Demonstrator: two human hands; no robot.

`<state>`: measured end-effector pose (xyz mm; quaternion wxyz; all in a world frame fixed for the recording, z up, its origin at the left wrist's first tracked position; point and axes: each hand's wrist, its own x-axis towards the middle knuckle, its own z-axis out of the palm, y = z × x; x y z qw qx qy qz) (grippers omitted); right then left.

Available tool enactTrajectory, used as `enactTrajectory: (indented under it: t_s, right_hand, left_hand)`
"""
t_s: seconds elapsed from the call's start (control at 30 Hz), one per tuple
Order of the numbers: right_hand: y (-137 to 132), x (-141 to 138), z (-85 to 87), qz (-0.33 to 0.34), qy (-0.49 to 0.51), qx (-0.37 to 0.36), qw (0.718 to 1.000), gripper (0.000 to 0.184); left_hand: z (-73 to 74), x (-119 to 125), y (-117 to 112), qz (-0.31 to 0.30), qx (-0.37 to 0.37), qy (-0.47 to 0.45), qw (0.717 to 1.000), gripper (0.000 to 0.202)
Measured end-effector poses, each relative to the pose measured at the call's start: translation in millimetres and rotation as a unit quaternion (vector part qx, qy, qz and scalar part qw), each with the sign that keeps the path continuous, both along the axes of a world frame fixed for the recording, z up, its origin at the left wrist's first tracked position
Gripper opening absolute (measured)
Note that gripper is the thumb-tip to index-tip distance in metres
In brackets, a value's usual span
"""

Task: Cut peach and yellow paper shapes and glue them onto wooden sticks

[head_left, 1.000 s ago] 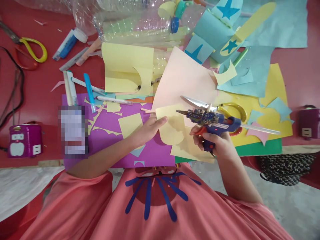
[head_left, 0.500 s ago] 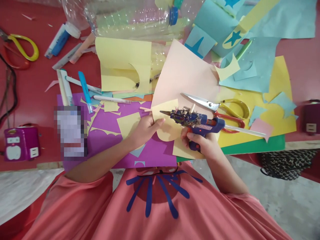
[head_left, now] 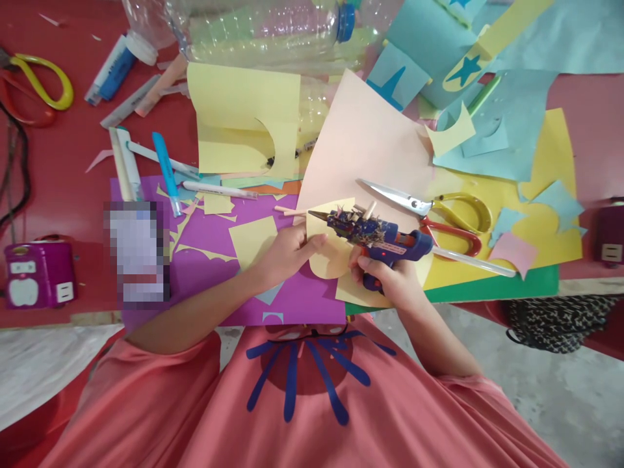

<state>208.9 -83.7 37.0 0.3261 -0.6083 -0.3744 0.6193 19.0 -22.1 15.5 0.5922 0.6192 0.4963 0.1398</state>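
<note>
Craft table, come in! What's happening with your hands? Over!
Left hand pinching cut yellow paper. Right hand gripping glue gun, nozzle at paper's edge; contact unclear. Scissors lying close beyond gun.

Seen from head height, facing forward and steeply down, close above the table [head_left: 63, 149], down to the shirt [head_left: 273, 429]

Soft, fairly even light leaves glare on the clear bottle [head_left: 268, 32], while coarse pixels obscure the phone [head_left: 138, 255]
</note>
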Motion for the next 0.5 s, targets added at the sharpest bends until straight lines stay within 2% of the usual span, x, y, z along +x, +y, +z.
enactTrajectory:
  t_s: [0.5]
  right_hand:
    - [0.2, 0.4, -0.8, 0.010, -0.017, 0.008, 1.000, 0.029]
  left_hand:
    - [4.7, 1.4, 0.2, -0.004, 0.024, -0.021, 0.999, 0.041]
